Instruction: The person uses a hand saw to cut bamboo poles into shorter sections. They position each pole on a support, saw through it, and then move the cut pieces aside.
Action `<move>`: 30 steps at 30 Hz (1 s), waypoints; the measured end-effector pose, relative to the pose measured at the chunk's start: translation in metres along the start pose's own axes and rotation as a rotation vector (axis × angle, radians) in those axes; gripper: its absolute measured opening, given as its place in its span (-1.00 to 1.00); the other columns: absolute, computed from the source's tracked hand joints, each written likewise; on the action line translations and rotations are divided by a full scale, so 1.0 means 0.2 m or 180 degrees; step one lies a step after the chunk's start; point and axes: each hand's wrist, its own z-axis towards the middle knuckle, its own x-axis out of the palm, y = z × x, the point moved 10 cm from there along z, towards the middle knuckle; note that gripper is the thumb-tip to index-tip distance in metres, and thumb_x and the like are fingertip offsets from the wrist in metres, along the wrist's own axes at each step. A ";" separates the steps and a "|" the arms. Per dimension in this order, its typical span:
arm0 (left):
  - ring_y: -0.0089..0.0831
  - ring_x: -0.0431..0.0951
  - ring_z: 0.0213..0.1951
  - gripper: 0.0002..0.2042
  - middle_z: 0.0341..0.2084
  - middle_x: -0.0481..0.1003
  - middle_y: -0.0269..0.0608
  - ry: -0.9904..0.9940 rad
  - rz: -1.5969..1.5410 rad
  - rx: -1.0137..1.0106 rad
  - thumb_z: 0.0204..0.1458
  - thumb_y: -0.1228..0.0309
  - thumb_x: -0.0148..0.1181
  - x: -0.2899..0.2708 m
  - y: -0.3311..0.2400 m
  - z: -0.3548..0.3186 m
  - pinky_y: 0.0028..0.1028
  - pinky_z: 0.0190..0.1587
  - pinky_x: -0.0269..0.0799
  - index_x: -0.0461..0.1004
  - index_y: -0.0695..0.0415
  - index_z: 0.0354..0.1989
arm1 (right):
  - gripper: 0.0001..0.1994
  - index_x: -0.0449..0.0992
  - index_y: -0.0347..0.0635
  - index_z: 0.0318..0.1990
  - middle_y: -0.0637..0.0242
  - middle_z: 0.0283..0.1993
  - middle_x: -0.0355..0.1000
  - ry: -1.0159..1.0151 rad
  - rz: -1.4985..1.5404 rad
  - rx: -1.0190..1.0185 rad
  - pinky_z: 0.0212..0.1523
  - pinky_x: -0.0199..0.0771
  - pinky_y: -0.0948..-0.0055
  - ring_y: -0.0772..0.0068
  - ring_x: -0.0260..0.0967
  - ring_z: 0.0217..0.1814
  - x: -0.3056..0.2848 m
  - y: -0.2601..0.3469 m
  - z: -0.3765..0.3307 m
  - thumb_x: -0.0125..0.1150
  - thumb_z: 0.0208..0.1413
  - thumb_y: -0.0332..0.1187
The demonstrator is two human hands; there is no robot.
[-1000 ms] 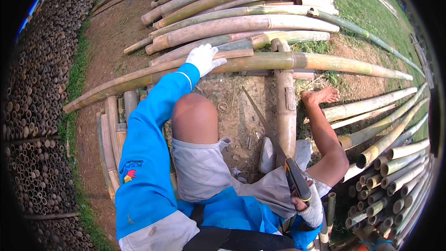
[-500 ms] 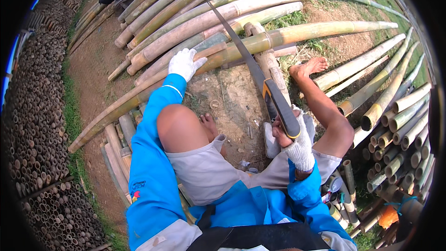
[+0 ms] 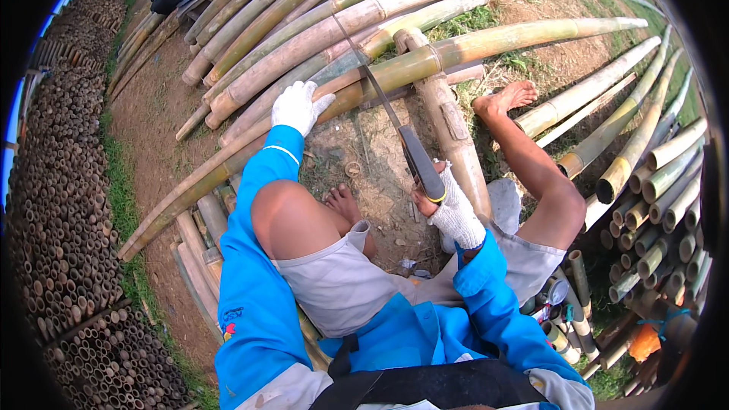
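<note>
The person sits low on the bare ground with knees apart, a long bamboo pole [image 3: 486,42] lying crosswise in front and propped on a short upright stump [image 3: 448,125], which lifts it off the dirt so a blade can pass through. The left hand [image 3: 298,106], in a white glove, lies flat with fingers spread on the pole, pressing it steady. The right hand [image 3: 448,209], also gloved, is clenched around the dark handle of a hand saw [image 3: 387,110], whose thin blade slants up and rests across the pole just beside the stump. More cut bamboo [image 3: 661,205] is stacked to the right.
</note>
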 end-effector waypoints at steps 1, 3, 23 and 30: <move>0.03 0.62 0.11 -0.35 0.03 0.61 0.04 0.0056 -0.0020 -0.0045 0.36 -0.27 0.15 0.00 0.00 0.00 -0.04 0.20 0.55 0.62 0.13 0.19 | -0.62 0.41 -0.15 0.12 0.38 -0.11 0.34 0.0046 -0.0038 -0.0011 0.06 0.43 0.37 0.44 0.32 -0.06 0.00 -0.02 -0.01 0.48 0.31 -0.34; 0.03 0.62 0.14 -0.34 0.05 0.62 0.03 0.0166 -0.0067 -0.0088 0.35 -0.27 0.15 0.02 0.00 0.01 -0.05 0.22 0.54 0.62 0.13 0.21 | -0.65 0.38 -0.12 0.15 0.40 -0.14 0.35 -0.0102 0.0195 0.0081 -0.09 0.48 0.43 0.48 0.36 -0.18 -0.03 -0.07 -0.02 0.42 0.35 -0.39; 0.02 0.66 0.11 -0.32 0.02 0.65 0.04 0.0013 -0.0169 -0.0136 0.35 -0.35 0.07 -0.02 0.01 -0.04 -0.03 0.20 0.60 0.65 0.06 0.17 | -0.47 0.30 -0.13 0.46 0.36 0.00 0.42 -0.0652 -0.0021 0.0393 -0.02 0.56 0.51 0.55 0.44 -0.05 -0.10 -0.10 -0.15 0.27 0.42 -0.59; 0.01 0.64 0.13 -0.33 0.08 0.61 -0.02 0.0187 -0.0129 -0.0214 0.35 -0.31 0.12 -0.01 0.00 -0.01 -0.03 0.21 0.57 0.62 0.05 0.24 | -0.55 0.39 -0.16 0.34 0.35 0.03 0.41 -0.0489 -0.0690 -0.0206 0.10 0.51 0.41 0.48 0.40 0.01 0.03 0.09 0.09 0.26 0.34 -0.59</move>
